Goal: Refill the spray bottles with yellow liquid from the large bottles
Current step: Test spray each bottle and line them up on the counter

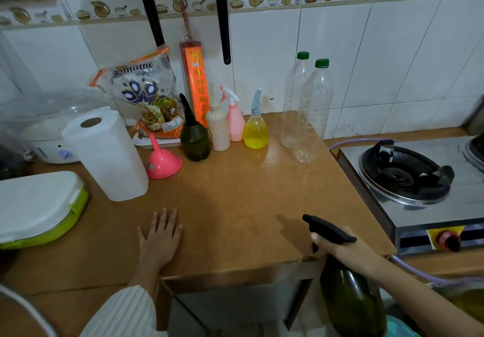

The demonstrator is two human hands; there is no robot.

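Gripped round its neck by the right hand (337, 247), a dark green spray bottle (351, 292) with a black trigger head hangs just off the counter's (235, 200) front edge. Left hand (159, 234) lies flat on the counter, fingers straight. Against the tiled wall stand a yellow-filled spray bottle (256, 132), a pink spray bottle (235, 119), another dark green bottle (195, 137), a pink funnel (162, 162) and two clear, green-capped large bottles (305, 108).

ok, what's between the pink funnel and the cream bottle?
The dark green bottle with the black pointed cap stands between the pink funnel and the cream bottle, shown in the head view.
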